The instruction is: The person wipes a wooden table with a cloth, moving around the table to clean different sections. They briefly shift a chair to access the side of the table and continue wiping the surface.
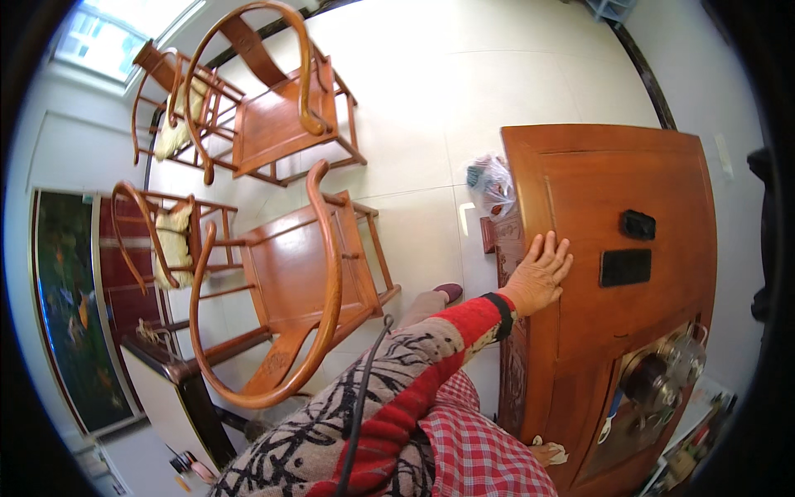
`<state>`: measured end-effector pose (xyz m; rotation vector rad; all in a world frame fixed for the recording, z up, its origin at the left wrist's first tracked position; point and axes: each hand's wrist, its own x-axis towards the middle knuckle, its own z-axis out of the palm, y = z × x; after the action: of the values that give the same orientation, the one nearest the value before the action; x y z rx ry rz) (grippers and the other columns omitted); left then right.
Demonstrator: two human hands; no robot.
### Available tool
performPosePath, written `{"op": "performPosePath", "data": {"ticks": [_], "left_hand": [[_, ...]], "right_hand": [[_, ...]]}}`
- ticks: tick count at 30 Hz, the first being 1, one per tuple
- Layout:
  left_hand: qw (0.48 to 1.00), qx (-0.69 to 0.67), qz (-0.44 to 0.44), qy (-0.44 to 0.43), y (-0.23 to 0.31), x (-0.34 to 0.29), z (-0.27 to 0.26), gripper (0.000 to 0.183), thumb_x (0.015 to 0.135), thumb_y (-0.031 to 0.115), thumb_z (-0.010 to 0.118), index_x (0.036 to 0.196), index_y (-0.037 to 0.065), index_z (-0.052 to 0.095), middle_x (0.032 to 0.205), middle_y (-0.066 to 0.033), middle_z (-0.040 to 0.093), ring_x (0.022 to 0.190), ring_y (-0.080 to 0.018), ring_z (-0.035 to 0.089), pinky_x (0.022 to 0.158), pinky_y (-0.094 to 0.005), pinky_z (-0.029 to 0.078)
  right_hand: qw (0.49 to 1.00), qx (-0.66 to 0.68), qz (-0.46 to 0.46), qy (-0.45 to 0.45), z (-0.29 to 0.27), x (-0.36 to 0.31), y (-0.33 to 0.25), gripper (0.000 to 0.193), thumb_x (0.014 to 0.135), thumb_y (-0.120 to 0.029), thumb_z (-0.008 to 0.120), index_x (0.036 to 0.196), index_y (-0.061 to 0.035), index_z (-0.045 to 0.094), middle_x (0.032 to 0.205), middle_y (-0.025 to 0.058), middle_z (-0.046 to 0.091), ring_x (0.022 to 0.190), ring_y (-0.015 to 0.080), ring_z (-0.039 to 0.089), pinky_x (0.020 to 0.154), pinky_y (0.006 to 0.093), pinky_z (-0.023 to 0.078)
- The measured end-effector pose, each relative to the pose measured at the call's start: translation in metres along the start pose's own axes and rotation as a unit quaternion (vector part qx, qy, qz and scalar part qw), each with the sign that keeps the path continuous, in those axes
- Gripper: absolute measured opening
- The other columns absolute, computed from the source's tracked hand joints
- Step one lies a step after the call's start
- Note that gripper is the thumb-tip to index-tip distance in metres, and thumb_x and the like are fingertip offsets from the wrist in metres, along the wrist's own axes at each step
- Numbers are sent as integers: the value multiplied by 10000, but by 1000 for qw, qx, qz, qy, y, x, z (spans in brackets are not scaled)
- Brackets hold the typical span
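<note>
My left hand (540, 277) lies flat on the edge of a reddish-brown wooden table (571, 340), its fingers stretched out and holding nothing. Beyond its fingertips on the tabletop are a flat black rectangular object (625, 267) and a small black crumpled-looking item (638, 224). Lower down, at the near part of the table, my right hand (542, 452) shows only in part beside the checked red-and-white garment. It presses a small white cloth (557, 452) against the wood. Most of its fingers are hidden.
Glass pots (654, 381) and a white-and-blue utensil (611, 418) stand on the table's inset tray. A clear plastic bag (493, 184) hangs by the table's side. Wooden armchairs (306, 265) stand on the pale tiled floor at left, near a dark-framed cabinet (182, 389).
</note>
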<state>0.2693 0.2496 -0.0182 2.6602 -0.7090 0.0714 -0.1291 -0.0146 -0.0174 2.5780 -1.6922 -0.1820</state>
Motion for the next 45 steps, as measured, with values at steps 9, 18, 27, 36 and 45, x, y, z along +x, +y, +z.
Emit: {"op": "performPosePath", "data": {"ticks": [9, 18, 27, 36, 45], "left_hand": [[999, -31, 5, -12, -4, -8, -15, 747, 929, 424, 662, 1543, 51, 458, 1655, -194, 322, 1529, -465, 239, 1273, -576, 147], [981, -56, -176, -60, -59, -184, -122, 723, 927, 331, 709, 1542, 68, 434, 1607, -215, 399, 1490, -466, 343, 1252, -573, 235], [895, 92, -415, -133, -78, -339, -192, 933, 873, 482, 751, 1575, -8, 379, 1644, -221, 340, 1353, -436, 464, 1163, -572, 334], [893, -40, -447, 17, -90, -345, -175, 894, 859, 356, 770, 1559, -19, 359, 1658, -286, 247, 1381, -485, 448, 1127, -507, 432], [722, -299, -623, 0, -176, -333, -147, 696, 912, 333, 743, 1387, -76, 441, 1134, -270, 674, 981, -444, 688, 851, -475, 574]], "right_hand": [[965, 40, -247, 84, 11, 13, -111, 520, 1110, -344, 451, 1522, -34, 515, 1602, 202, 449, 1444, 454, 407, 1199, 522, 327], [978, -5, -205, 48, -26, -4, -132, 515, 1091, -348, 500, 1521, -67, 523, 1606, 222, 432, 1450, 455, 412, 1190, 512, 347], [959, 16, -276, 59, -32, -8, -135, 510, 1095, -358, 490, 1489, -39, 543, 1571, 250, 454, 1443, 473, 399, 1194, 543, 328], [912, 69, -399, 68, -20, -17, -182, 497, 1065, -334, 538, 1422, 9, 583, 1579, 256, 437, 1471, 472, 357, 1242, 548, 265], [920, 95, -378, 40, -24, -17, -184, 514, 1044, -333, 539, 1422, 11, 591, 1651, 212, 362, 1483, 467, 343, 1251, 545, 247]]}}
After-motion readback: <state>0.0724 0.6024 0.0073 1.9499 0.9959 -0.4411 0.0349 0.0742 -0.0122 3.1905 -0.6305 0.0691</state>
